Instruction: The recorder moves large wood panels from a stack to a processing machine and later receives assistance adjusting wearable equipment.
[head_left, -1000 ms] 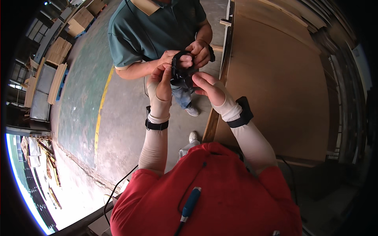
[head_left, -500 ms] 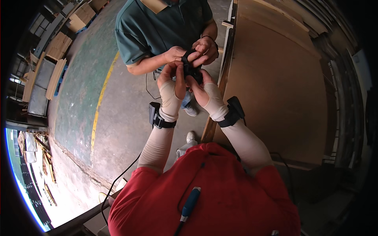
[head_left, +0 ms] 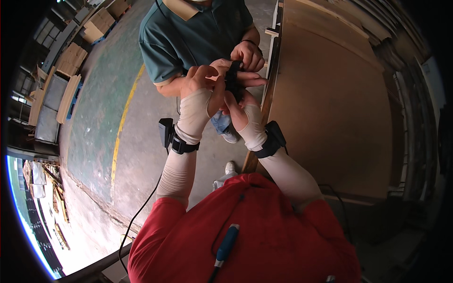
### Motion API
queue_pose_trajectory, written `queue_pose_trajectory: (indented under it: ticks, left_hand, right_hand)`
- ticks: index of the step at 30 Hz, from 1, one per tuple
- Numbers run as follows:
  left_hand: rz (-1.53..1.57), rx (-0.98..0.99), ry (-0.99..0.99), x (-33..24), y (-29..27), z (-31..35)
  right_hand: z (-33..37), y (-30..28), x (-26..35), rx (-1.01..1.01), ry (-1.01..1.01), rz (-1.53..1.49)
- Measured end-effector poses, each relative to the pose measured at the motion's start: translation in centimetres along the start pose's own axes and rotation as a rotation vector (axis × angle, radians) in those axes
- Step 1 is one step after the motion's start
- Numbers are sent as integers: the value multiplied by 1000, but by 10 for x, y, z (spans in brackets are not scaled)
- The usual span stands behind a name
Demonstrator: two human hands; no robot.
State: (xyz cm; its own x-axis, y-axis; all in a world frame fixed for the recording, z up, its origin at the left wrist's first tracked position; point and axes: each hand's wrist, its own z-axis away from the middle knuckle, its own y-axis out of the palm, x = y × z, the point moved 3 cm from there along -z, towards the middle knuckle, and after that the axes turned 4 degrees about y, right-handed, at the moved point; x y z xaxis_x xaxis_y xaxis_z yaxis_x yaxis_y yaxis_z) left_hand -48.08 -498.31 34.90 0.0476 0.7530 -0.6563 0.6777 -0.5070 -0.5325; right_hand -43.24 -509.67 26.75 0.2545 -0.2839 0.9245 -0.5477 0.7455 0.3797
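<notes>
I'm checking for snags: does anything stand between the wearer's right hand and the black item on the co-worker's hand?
Nothing visible: the right hand is at the lower edge of the black item, though exact contact is unclear.

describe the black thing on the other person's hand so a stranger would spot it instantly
Left of the big brown board, find the person in the green shirt. The black thing is on that person's outstretched hand, with the wearer's left hand to its left and right hand below. Unlike the black wristbands on the wearer, it has fingers poking out beyond it.
</notes>
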Motion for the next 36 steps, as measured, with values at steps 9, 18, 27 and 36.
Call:
queue_pose_trajectory:
  ticks: [9,18,27,36]
  left_hand:
    - [189,327,-64,40,10,17]
    - [320,190,-26,60,30,36]
    - [352,137,-129,85,26,43]
    - [405,55,-176,96,26,47]
  right_hand:
    - [4,-4,-11,-94,-80,-13]
    - [-14,-25,-23,-14,-53,70]
    - [-9,-5,-27,-139,5,109]
    - [-9,4,-32,-114,-23,120]
